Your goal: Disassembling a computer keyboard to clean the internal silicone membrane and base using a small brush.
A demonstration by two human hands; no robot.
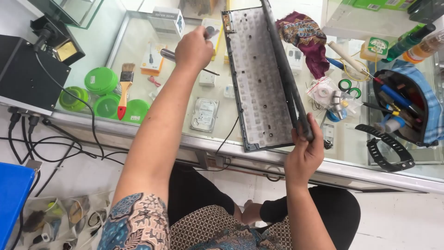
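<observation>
Grey keyboard frame [259, 78] stands tilted on its long edge over the glass worktop [138, 51] | our right hand [304, 155] clamps its near corner; our left hand [193, 48] closes round a slim tool [169, 55] | we judge it light, thin, flexible, best gripped along its stiffer rim.

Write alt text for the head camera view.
A person's right hand holds a keyboard panel tilted up on its edge over a glass counter, while the left hand grips a screwdriver. A paintbrush lies across green tubs nearby.
</observation>
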